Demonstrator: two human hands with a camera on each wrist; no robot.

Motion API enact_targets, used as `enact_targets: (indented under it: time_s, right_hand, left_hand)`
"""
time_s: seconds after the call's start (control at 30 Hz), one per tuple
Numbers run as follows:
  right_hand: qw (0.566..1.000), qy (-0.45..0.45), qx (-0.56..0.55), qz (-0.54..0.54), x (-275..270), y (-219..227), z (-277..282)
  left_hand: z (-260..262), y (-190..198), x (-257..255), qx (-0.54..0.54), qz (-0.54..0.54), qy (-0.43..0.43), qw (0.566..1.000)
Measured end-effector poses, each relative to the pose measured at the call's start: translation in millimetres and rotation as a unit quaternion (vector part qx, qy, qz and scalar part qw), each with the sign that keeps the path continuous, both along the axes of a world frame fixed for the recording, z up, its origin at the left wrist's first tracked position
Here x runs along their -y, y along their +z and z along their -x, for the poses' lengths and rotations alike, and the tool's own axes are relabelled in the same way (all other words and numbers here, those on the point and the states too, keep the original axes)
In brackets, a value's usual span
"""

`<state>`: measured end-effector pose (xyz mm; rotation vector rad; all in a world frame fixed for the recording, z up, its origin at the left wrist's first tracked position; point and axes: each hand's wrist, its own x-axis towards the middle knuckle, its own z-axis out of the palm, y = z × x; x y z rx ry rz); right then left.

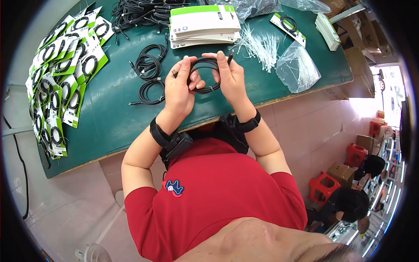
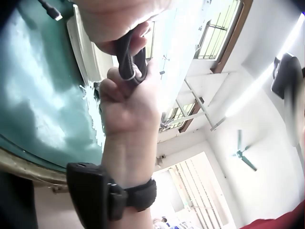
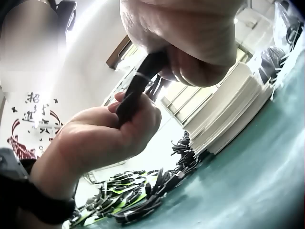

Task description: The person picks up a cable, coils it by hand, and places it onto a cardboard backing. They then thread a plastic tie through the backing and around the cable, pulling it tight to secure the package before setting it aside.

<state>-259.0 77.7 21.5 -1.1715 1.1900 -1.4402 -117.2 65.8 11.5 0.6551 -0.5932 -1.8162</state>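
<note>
Both hands hold a coiled black cable point(image 1: 208, 90) above the table's near edge. In the head view the left hand point(image 1: 180, 87) grips the coil's left side, with a plug sticking out by the thumb. The right hand point(image 1: 233, 81) pinches the right side, a connector end rising past its fingertips. A pale tie crosses the cable point(image 2: 125, 62) in the left wrist view, between the left hand point(image 2: 119, 19) and the right hand point(image 2: 131, 109). In the right wrist view the cable point(image 3: 136, 88) spans from the right hand point(image 3: 186, 38) to the left hand point(image 3: 100, 138).
Coiled cables point(image 1: 149, 65) lie left of the hands on the green table point(image 1: 109, 126). Behind stand stacked cards point(image 1: 203, 28) and a black cable heap point(image 1: 137, 15). White ties point(image 1: 262, 48) and a clear bag point(image 1: 299, 70) are at right, carded cables point(image 1: 65, 65) at far left.
</note>
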Motion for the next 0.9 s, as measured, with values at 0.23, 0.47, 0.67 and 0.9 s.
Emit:
enact_targets:
  time_s: [0.23, 0.47, 0.67, 0.9]
  right_hand:
    - [0.991, 0.035, -0.129, 0.022, -14, 1, 4]
    - [0.985, 0.070, -0.156, -0.037, -14, -3, 14]
    - [0.975, 0.087, -0.196, -0.064, -20, 1, 15]
    - [0.962, 0.220, -0.146, -0.072, -29, 1, 11]
  left_hand:
    - [-15, -2, 3, 0.036, -0.020, -0.102, 0.994]
    - [-27, 6, 4, 0.115, 0.002, -0.164, 0.980]
    - [-33, 17, 4, 0.190, 0.014, -0.206, 0.960]
    - [-42, 36, 12, 0.262, 0.112, -0.333, 0.899]
